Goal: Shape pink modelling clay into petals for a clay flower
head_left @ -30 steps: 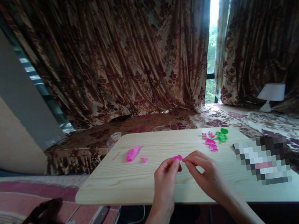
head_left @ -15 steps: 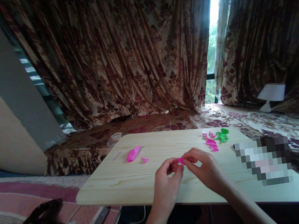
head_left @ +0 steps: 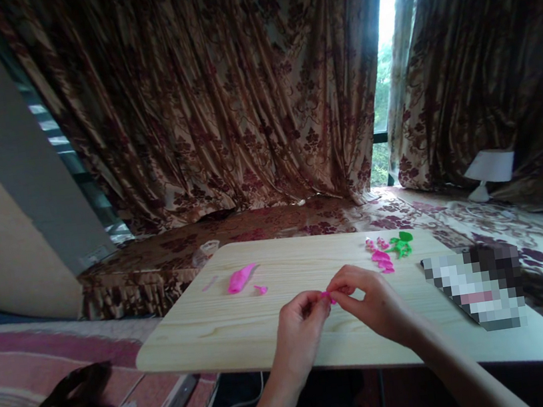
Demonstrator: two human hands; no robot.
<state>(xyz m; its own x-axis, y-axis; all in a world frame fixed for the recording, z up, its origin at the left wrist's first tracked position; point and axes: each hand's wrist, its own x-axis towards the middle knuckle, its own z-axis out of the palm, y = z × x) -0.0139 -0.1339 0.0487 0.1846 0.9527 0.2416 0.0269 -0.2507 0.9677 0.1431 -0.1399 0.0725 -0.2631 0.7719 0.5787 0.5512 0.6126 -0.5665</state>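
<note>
A small piece of pink modelling clay (head_left: 332, 298) is pinched between the fingertips of both hands, above the near middle of the table. My left hand (head_left: 303, 327) grips it from the left with thumb and fingers closed. From the right, my right hand (head_left: 366, 292) pinches it with thumb and forefinger. Fingertips hide most of the piece. Farther left on the tabletop lie a larger pink lump (head_left: 240, 279) and a small pink scrap (head_left: 261, 290). Beyond my right hand are flattened pink pieces (head_left: 382, 260), patterned pink-and-white bits (head_left: 376, 243) and green leaf-like pieces (head_left: 401, 246).
The pale wooden table (head_left: 209, 333) has rounded corners. A blurred-out flat object (head_left: 475, 289) lies on its right side. Behind the table's far left corner is a clear container (head_left: 206, 252). A white lamp (head_left: 490, 167) stands at the right. Dark bag-like straps (head_left: 78, 406) are at lower left.
Both hands keep hold of the pink piece, and the fingertips have shifted slightly, covering more of it. The whole view has moved a little.
</note>
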